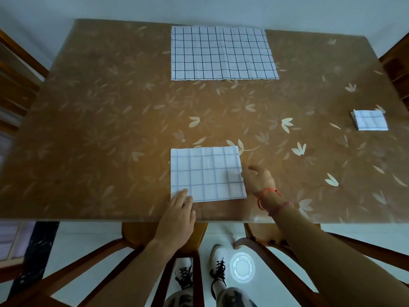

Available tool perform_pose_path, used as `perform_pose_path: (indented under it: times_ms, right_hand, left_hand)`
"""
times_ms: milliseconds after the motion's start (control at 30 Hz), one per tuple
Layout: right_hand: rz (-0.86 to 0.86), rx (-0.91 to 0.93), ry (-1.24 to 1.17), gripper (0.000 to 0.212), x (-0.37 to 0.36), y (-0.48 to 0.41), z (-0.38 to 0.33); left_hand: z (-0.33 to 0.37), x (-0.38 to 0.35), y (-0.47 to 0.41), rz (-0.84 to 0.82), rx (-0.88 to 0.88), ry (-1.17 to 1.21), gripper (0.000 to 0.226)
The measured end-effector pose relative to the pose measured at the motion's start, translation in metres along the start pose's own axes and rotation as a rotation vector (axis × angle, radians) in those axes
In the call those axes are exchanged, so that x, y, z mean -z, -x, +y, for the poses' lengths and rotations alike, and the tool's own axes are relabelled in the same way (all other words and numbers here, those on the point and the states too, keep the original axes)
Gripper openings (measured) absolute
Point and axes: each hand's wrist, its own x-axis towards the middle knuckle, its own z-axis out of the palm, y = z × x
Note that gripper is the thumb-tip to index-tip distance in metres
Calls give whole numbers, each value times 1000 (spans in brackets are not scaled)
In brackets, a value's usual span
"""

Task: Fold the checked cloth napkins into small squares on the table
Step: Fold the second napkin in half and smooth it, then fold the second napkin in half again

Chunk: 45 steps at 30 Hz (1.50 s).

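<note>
A white napkin with dark checks, partly folded [207, 173], lies flat near the table's front edge. My left hand [178, 214] rests flat with its fingertips on the napkin's near left corner. My right hand [259, 177] is at the napkin's right edge, fingers curled against it; whether it pinches the cloth is unclear. A larger unfolded checked napkin [223, 56] lies spread at the far side of the table. A small folded square of napkin [370, 120] sits at the right edge.
The table [99, 129] is brown with a pale leaf pattern under a glossy cover. Wooden chairs [20, 69] stand at the left, right and front. A white round plate [242, 267] lies on the floor beside my shoes.
</note>
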Motion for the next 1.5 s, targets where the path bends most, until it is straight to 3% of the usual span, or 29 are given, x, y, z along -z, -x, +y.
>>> perform_pose_path:
  times_ms: [67, 200, 267, 400, 633, 833, 933, 1100, 1200, 1300, 1500]
  right_hand:
    - [-44, -34, -53, 61, 2, -16, 0]
    - [-41, -48, -87, 21, 2, -24, 0]
    - [-89, -54, -103, 25, 1, -21, 0]
    - [-21, -126, -274, 27, -11, -29, -6]
    - [4, -65, -80, 26, -17, -44, -16]
    - [57, 42, -46, 6, -16, -52, -13]
    - [81, 35, -59, 10, -15, -55, -9]
    - [107, -92, -333, 18, -4, -45, 0]
    - [69, -196, -575, 5, -2, -30, 5]
    - [31, -272, -753, 12, -3, -15, 13]
    - [-169, -318, -885, 24, -12, 24, 21]
  left_hand:
    - [-1, -1, 0, -2, 4, 10, 48]
    - [-2, -2, 0, 0, 1, 17, 48]
    - [-2, -1, 1, 4, 1, 30, 47]
    - [-2, 0, 1, 10, 6, 41, 47]
    - [-2, 0, 1, 21, -6, 46, 46]
    - [-2, 1, 1, 4, -1, 29, 47]
    - [-1, 4, -1, -1, 13, 47, 49]
    - [3, 10, -11, 73, -2, -15, 52]
    - [11, 8, -18, 80, -30, -56, 57]
    - [22, 4, -24, 74, -56, -82, 59]
    - [35, 5, -33, 66, -34, -57, 66]
